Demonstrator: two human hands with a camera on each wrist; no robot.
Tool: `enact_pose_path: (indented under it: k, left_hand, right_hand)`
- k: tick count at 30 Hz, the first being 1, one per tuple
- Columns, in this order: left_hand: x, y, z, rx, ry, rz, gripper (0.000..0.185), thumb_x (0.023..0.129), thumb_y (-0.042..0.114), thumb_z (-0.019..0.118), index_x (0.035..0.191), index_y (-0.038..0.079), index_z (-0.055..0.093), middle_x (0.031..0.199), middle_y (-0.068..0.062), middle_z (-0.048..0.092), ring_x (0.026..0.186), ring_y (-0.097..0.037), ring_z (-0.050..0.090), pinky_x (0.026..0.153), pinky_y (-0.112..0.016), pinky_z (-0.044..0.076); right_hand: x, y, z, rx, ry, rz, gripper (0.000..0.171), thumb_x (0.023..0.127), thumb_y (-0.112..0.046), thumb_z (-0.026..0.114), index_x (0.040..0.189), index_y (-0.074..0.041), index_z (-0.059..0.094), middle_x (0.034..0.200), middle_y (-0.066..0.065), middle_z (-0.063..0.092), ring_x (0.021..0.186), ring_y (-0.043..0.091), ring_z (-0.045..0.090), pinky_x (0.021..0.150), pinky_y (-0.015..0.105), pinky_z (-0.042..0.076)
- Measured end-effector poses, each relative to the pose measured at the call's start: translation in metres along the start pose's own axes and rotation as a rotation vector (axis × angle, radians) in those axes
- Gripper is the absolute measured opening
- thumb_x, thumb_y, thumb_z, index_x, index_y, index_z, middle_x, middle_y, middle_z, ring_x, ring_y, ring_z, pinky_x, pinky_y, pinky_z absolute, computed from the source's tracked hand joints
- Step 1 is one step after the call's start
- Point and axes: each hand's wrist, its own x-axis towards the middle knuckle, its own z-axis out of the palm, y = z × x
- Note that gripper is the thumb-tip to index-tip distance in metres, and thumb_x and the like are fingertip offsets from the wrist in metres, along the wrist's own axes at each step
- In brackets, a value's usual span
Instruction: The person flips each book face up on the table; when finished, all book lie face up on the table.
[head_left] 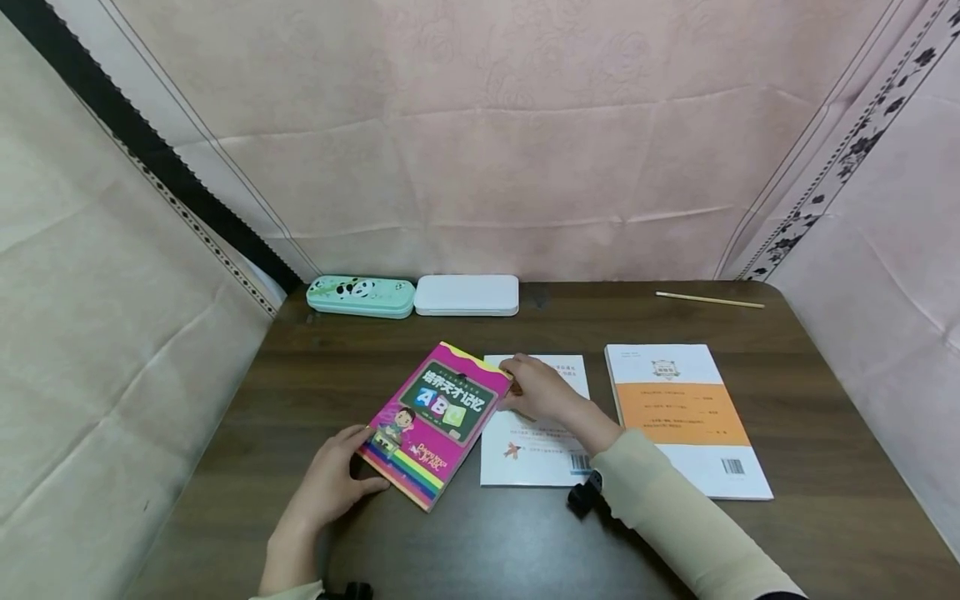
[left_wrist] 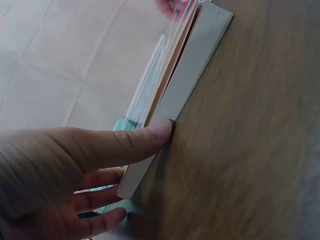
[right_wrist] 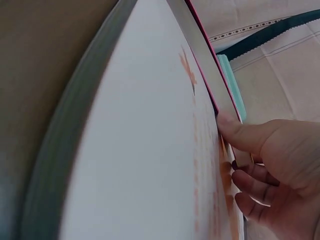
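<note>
Pink book lies tilted on the table, its far corner over a white booklet. The left hand pinches the near corner, the right hand the far one; it may slip and push the booklet.

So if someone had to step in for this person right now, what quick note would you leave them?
Left hand: grips the near corner of the pink book, thumb on its edge.
Right hand: pinches the book's far right edge.
The pink book lies tilted, its right side overlapping the white booklet. The orange-banded book lies flat to the right.
Done: both hands have hold of the pink book.
Left: probably to move or square it; it is not yet lined up with the others.
</note>
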Motion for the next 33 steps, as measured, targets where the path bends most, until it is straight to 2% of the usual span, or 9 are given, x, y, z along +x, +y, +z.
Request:
enact_pose_path:
  k: [3,7,11,14,18,22,29,33]
  left_hand:
    - [-0.002,0.003,0.001,0.001,0.011,-0.012,0.082,0.074,0.033,0.092,0.139,-0.003,0.057,0.140,-0.026,0.051,0.129,-0.047,0.048,0.105,-0.062,0.041]
    - [-0.003,0.005,0.005,-0.013,0.035,-0.013,0.079,0.073,0.031,0.093,0.135,-0.003,0.060,0.134,-0.022,0.053,0.125,-0.043,0.051,0.103,-0.058,0.045]
    - [-0.005,0.003,0.008,-0.028,0.044,-0.018,0.078,0.074,0.029,0.093,0.137,-0.003,0.059,0.139,-0.023,0.050,0.129,-0.044,0.048,0.105,-0.059,0.043]
    - [-0.008,0.003,0.009,-0.031,0.051,-0.029,0.078,0.074,0.030,0.092,0.137,-0.001,0.059,0.143,-0.024,0.047,0.132,-0.046,0.044,0.106,-0.062,0.041]
    - [-0.010,0.003,0.011,-0.028,0.055,-0.042,0.079,0.075,0.033,0.092,0.139,0.000,0.058,0.146,-0.024,0.045,0.134,-0.047,0.040,0.107,-0.063,0.039]
    - [-0.012,0.003,0.013,-0.033,0.059,-0.049,0.082,0.076,0.032,0.091,0.142,0.000,0.056,0.150,-0.024,0.042,0.137,-0.047,0.037,0.108,-0.063,0.038]
    - [-0.013,0.001,0.015,-0.044,0.068,-0.076,0.088,0.077,0.038,0.090,0.145,-0.001,0.051,0.151,-0.024,0.039,0.137,-0.046,0.036,0.109,-0.063,0.037]
    - [-0.012,0.000,0.015,-0.034,0.078,-0.091,0.088,0.078,0.038,0.089,0.145,-0.002,0.051,0.150,-0.026,0.038,0.136,-0.046,0.037,0.109,-0.064,0.036]
  right_hand:
    - [0.003,-0.002,0.001,-0.002,-0.012,-0.004,0.069,0.086,-0.032,0.083,0.144,-0.005,0.055,0.119,0.003,0.059,0.100,0.017,0.054,0.092,0.035,0.052]
    - [0.010,-0.004,-0.001,0.014,-0.039,-0.028,0.070,0.083,-0.030,0.086,0.143,-0.005,0.057,0.117,0.003,0.058,0.099,0.017,0.053,0.089,0.033,0.052]
    - [0.017,-0.005,-0.002,0.002,-0.047,-0.049,0.071,0.082,-0.030,0.087,0.141,-0.004,0.058,0.116,0.004,0.059,0.098,0.018,0.055,0.089,0.035,0.052]
    - [0.022,-0.007,-0.001,-0.024,-0.036,-0.057,0.073,0.082,-0.032,0.086,0.142,-0.005,0.057,0.124,0.006,0.061,0.111,0.022,0.057,0.098,0.040,0.048]
    - [0.030,-0.009,-0.001,-0.050,-0.029,-0.075,0.074,0.082,-0.034,0.086,0.144,-0.005,0.056,0.140,0.010,0.057,0.133,0.029,0.048,0.112,0.047,0.036]
    - [0.039,-0.010,0.002,-0.054,-0.059,-0.089,0.076,0.086,-0.033,0.083,0.149,-0.007,0.050,0.149,0.012,0.049,0.140,0.030,0.042,0.116,0.048,0.033]
    - [0.057,-0.012,0.010,-0.015,-0.115,-0.084,0.076,0.091,-0.029,0.077,0.155,-0.007,0.041,0.153,0.013,0.044,0.142,0.031,0.040,0.114,0.045,0.038]
    - [0.066,-0.014,0.016,-0.059,-0.104,-0.131,0.073,0.093,-0.028,0.075,0.153,-0.004,0.042,0.152,0.014,0.046,0.141,0.031,0.041,0.116,0.045,0.035]
